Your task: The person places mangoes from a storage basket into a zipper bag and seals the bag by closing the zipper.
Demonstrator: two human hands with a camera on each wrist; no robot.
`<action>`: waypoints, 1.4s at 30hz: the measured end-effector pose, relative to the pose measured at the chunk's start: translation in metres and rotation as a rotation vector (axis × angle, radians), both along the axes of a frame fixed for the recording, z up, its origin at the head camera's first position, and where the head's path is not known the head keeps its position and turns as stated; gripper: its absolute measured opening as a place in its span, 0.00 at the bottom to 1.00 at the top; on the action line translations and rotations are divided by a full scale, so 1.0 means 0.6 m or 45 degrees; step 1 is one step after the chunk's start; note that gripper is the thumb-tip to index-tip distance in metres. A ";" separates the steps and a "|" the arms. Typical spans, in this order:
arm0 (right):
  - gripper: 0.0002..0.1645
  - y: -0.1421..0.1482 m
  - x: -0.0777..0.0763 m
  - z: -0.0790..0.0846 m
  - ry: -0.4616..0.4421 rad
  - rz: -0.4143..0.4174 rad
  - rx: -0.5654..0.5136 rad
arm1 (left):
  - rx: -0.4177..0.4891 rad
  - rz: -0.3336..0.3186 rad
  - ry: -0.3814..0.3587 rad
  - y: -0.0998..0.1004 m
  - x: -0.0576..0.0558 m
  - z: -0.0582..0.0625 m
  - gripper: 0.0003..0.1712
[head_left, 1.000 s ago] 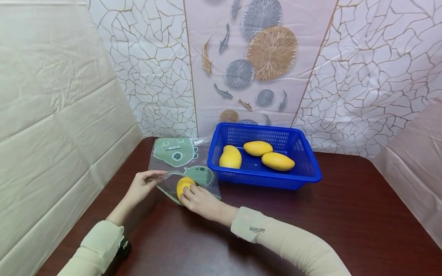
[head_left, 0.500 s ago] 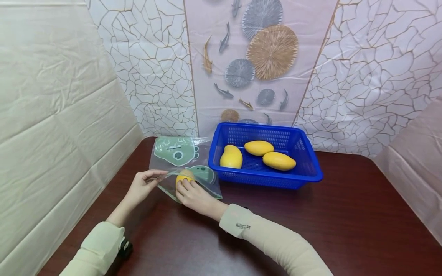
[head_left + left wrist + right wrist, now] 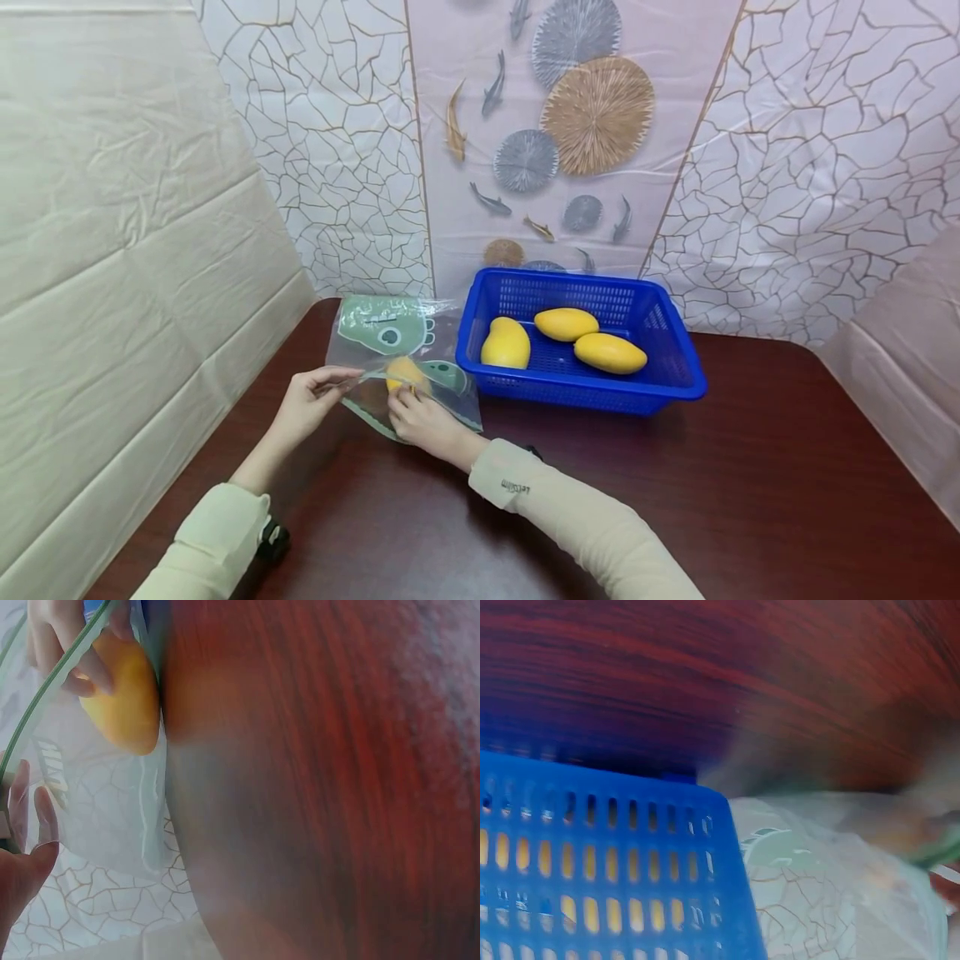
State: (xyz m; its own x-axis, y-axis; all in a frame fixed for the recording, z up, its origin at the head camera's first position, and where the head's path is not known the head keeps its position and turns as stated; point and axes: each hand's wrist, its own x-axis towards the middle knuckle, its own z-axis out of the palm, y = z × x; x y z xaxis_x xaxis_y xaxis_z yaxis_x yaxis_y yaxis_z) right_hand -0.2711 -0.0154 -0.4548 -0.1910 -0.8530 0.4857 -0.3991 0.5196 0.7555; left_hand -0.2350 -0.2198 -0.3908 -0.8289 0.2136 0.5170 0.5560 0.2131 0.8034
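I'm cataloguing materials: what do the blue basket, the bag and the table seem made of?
The blue basket looks like moulded plastic, slightly glossy, given its slotted walls. The bag seems thin, shiny plastic film: yellow fruit shows through. The table has reddish-brown grain and sheen: perhaps polished wood or laminate.

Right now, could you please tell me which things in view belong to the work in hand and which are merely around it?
Part of the work:
bag, its edge held by the left hand
mango, held in the bag's mouth by the right hand
probably the basket and its three mangoes, untouched

Merely around:
table, only a surface
backdrop
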 end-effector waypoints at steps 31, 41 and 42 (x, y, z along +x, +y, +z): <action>0.21 0.015 0.078 0.051 -0.672 -0.127 -0.181 | -0.034 0.058 0.018 -0.005 0.005 0.009 0.10; 0.19 0.053 0.101 0.069 -1.099 -0.010 -0.360 | -0.040 0.071 0.000 -0.022 -0.022 -0.024 0.11; 0.19 0.056 0.104 0.070 -1.149 -0.010 -0.374 | -0.040 0.066 0.005 -0.023 -0.023 -0.024 0.11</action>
State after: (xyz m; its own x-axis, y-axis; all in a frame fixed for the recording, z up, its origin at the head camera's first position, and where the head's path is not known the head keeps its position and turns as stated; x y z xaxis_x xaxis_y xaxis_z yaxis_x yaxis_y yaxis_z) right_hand -0.2088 0.0185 -0.4128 -0.6041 -0.7174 0.3471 -0.7644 0.6447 0.0023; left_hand -0.2486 -0.2337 -0.4052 -0.8373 0.1863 0.5140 0.5466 0.2668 0.7937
